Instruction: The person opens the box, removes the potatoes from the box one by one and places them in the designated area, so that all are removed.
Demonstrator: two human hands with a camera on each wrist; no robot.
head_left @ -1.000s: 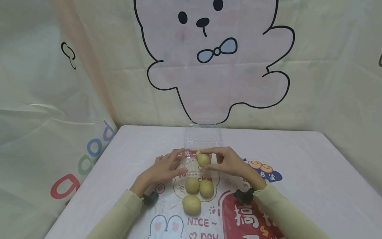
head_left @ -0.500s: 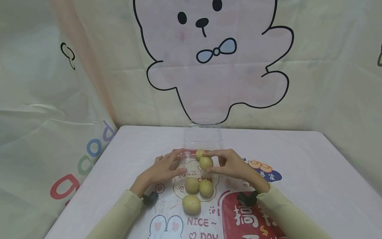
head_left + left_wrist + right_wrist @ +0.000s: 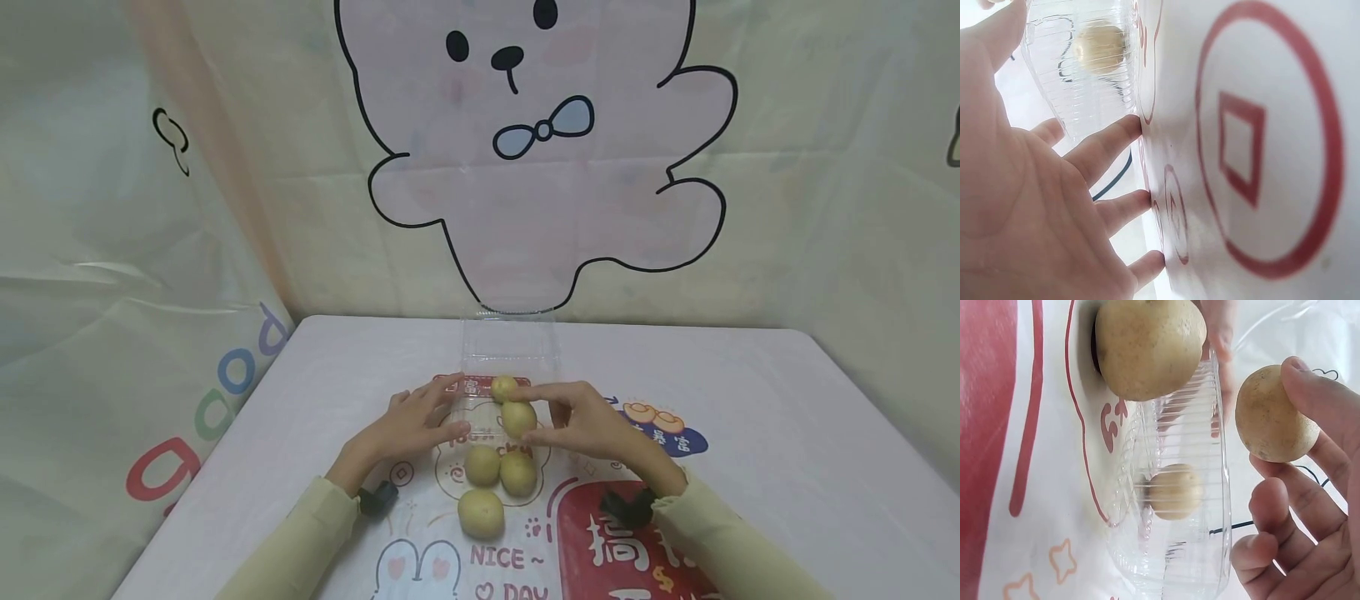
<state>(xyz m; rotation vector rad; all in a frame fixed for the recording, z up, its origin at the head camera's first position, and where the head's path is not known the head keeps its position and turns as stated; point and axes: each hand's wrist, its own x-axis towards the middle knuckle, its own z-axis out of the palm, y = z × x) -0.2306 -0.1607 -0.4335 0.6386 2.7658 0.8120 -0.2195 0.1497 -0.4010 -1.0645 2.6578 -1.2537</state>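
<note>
My right hand (image 3: 588,423) pinches a round yellowish potato (image 3: 518,420) between thumb and fingers. In the right wrist view, this potato (image 3: 1272,415) is beside and above the rim of a clear plastic box (image 3: 1222,487). Another potato (image 3: 503,388) sits inside the box, towards its far side. My left hand (image 3: 416,421) is at the box's left side with fingers spread; in the left wrist view several fingertips touch the tabletop. In front of the box lie three more potatoes: one on the left (image 3: 482,465), one on the right (image 3: 519,474) and one nearer me (image 3: 481,513).
The box's clear lid (image 3: 510,340) is folded back towards the rear edge of the table. A white cover (image 3: 720,375) with red lettering and cartoon prints spreads over the table. Behind stands a curtain (image 3: 517,200) printed with a bear.
My right hand has drawn slightly towards me and to the right with its potato. More of the potato inside the box now shows. My left hand has stayed in place.
</note>
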